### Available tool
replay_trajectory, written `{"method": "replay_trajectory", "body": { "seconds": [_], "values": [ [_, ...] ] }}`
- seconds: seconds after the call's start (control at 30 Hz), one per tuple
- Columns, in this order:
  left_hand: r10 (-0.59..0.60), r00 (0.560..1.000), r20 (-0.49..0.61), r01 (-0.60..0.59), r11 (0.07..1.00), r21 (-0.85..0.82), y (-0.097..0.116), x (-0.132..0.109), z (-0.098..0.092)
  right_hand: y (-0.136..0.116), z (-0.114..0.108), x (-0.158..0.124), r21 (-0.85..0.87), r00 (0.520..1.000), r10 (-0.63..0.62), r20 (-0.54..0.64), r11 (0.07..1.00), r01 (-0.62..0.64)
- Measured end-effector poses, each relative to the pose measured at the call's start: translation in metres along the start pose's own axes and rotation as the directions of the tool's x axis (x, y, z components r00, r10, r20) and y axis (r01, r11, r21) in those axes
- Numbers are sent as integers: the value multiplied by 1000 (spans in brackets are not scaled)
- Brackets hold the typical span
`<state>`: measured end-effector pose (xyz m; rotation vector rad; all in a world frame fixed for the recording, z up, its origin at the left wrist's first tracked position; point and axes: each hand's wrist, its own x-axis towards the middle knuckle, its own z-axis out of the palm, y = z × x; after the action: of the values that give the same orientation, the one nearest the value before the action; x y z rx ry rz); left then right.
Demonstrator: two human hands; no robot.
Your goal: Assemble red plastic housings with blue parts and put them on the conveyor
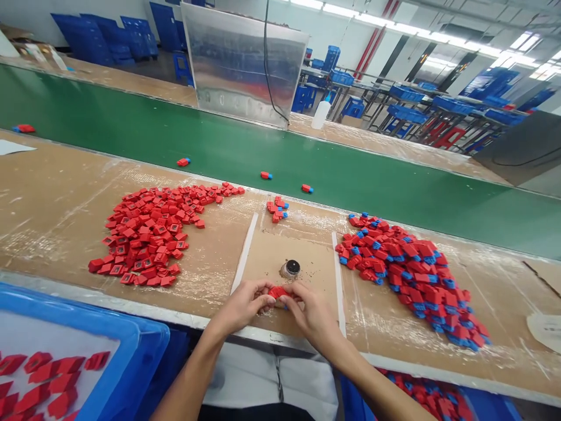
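My left hand [246, 303] and my right hand [310, 309] meet near the table's front edge. Between their fingertips is a small red plastic piece [277, 292], pinched from both sides. A speck of blue shows by my right thumb; whether one part or two are joined there is hidden by the fingers. Just beyond the hands stands a small round post with a black top [292, 268]. Left of it lies a heap of hollow red pieces [151, 231]. To the right is a heap of red pieces with blue ends [407, 272].
Several red-and-blue pieces [277, 209] lie beyond the post, between two white strips. A green conveyor belt [228, 146] crosses behind, carrying a few such pieces. At lower left is a blue tray [131, 356] of red pieces; a bin of red-and-blue pieces [432, 397] sits below right.
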<state>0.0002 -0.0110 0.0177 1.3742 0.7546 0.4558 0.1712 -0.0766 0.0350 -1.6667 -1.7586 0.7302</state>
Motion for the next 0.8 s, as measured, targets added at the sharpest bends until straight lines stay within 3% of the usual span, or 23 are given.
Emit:
{"method": "replay_trajectory", "body": {
  "seconds": [0.1, 0.2, 0.3, 0.33, 0.43, 0.5, 0.57, 0.63, 0.7, 0.8],
  "values": [
    [-60, 998, 17, 59, 997, 52, 19, -6, 2, -1, 1, -1, 255, 985, 171, 31, 951, -173],
    [-106, 994, 7, 104, 988, 111, 41, -13, -5, -7, -11, -3, 433, 966, 255, 40, 867, -247],
    [-36, 980, -194, 88, 960, 265, 58, -13, -30, -10, -38, -5, 490, 954, 298, -5, 833, -258],
    [34, 946, -322, 76, 944, 320, 62, -11, -42, -9, -49, -5, 493, 950, 311, -29, 831, -257],
    [145, 758, -636, 182, 889, 419, 63, 5, -83, 1, -83, -4, 443, 931, 332, -148, 864, -238],
    [254, 637, -728, 287, 798, 530, 57, 20, -110, 13, -107, -1, 360, 919, 317, -234, 906, -221],
    [404, 571, -715, 387, 635, 669, 48, 37, -134, 29, -135, 4, 250, 900, 291, -325, 944, -216],
    [453, 563, -691, 468, 514, 719, 38, 54, -150, 49, -168, 12, 60, 852, 280, -443, 957, -283],
    [417, 612, -672, 508, 445, 738, 30, 68, -162, 73, -203, 24, -134, 789, 278, -548, 902, -411],
    [310, 643, -700, 552, 446, 705, 18, 79, -176, 108, -246, 47, -246, 745, 309, -591, 811, -531]
  ]
}}
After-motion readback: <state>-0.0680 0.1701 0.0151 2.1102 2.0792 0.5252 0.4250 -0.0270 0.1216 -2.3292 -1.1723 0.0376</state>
